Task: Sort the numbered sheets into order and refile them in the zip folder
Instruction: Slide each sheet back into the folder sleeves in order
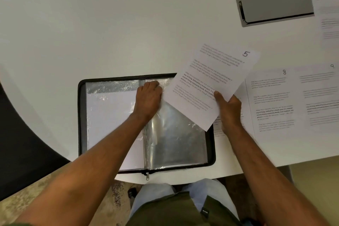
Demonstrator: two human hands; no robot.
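Filing sheet 5 (211,82): the right hand (229,110) pinches its lower edge, while the left hand (149,99) curls on, probably gripping, a clear sleeve (176,134) of the open folder (81,115) between both hands. Next: slide it inside.

The right hand (228,108) holds sheet 5 (211,82) (tilted) over the open zip folder (82,115). The left hand (148,99) grips a clear pocket (176,139) on the white worktop (110,24).
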